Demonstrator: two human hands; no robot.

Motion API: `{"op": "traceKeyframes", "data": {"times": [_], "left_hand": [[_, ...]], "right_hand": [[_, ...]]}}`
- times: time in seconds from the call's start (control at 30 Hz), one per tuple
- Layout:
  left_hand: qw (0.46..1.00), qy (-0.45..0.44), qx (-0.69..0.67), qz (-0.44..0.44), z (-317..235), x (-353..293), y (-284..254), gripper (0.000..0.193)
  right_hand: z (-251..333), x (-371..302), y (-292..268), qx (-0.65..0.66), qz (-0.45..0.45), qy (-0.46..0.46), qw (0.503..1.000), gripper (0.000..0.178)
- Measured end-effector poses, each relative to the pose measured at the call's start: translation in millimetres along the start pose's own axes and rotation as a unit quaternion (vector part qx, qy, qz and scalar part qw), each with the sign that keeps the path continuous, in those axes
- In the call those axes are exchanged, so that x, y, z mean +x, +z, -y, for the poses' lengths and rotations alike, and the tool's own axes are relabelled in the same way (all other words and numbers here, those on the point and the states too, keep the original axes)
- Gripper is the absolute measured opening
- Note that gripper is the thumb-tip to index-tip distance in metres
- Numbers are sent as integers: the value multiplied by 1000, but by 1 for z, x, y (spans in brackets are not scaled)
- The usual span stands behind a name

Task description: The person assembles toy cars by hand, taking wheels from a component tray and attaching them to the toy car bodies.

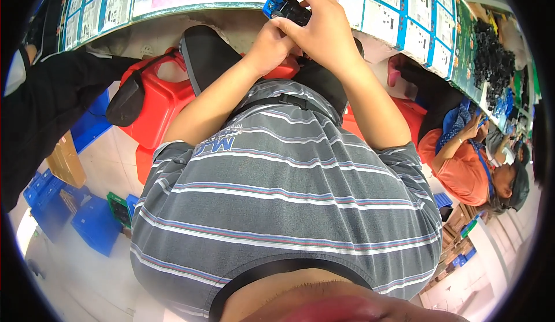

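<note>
Both my hands meet near the table's edge at the top of the view, around a small blue and black plastic part. My right hand wraps over it from the right, fingers curled on top. My left hand grips it from below, thumb against the black side. My forearms run up from my grey striped shirt. The part's underside is hidden by my fingers.
The table edge carries a pink mat and rows of white and blue cards. A red plastic stool stands under my legs. Blue crates sit on the floor at left. A co-worker in orange sits at right beside a heap of black parts.
</note>
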State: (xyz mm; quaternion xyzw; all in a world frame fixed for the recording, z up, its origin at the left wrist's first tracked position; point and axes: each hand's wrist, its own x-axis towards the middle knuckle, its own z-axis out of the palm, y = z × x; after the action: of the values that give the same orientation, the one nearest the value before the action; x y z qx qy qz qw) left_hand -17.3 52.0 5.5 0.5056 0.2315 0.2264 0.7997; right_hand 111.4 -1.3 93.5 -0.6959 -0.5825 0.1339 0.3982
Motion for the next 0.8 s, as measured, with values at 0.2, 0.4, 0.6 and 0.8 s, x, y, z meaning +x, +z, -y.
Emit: {"op": "traceKeyframes", "data": {"times": [0.2, 0.4, 0.6, 0.8], "left_hand": [[998, 55, 16, -18, 5, -9, -24, 35], [996, 45, -37, -70, -6, -24, -51, 35], [986, 42, 160, 3, -6, -18, -52, 35], [996, 26, 85, -10, -7, -18, -55, 35]], "right_hand": [[-12, 15, -3, 49, 20, -38, 998, 39], [-45, 15, 6, 65, 41, 12, 997, 37], [4, 14, 57, -9, -12, -96, 995, 50], [5, 21, 55, -27, 18, -87, 996, 49]]}}
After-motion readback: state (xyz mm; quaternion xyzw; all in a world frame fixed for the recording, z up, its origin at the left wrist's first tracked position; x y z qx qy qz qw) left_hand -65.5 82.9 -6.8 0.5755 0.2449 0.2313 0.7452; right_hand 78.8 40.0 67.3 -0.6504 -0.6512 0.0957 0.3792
